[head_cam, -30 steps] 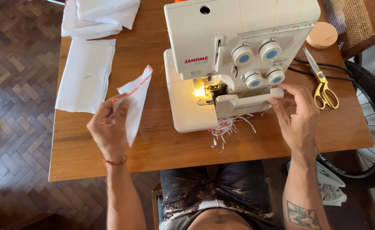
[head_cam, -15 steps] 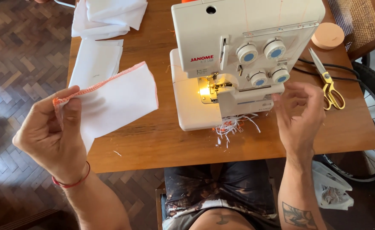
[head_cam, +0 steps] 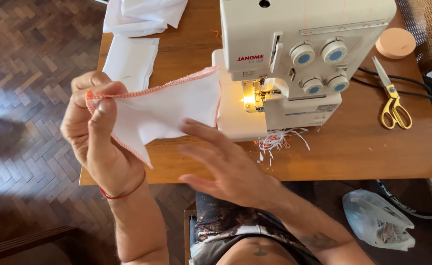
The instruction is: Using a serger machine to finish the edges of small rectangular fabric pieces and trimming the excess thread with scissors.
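a: biggest first, what's there?

b: the wooden table [head_cam: 353,147], with a white overlock machine [head_cam: 294,54] at twelve o'clock, its lamp lit. stacked white cloth pieces [head_cam: 130,61] lie at ten o'clock, yellow-handled scissors [head_cam: 395,105] at two.

a: and the hands?

b: the left hand [head_cam: 95,137] pinches the corner of a white fabric piece [head_cam: 171,110], held up in front of the machine at about nine o'clock from the needle. the right hand [head_cam: 225,164] is spread wide, fingertips just touching the piece's lower edge, gripping nothing.

a: how far along?

b: i'd judge the edging is done on the sides that show: orange stitching runs along the top and the lower left. thread trimmings [head_cam: 277,140] sit at the machine's foot. the stacked pieces look unstitched.

a: anything unclear?

b: the piece's far side and the edge under the right fingers are hidden; the machine's top is cut off.
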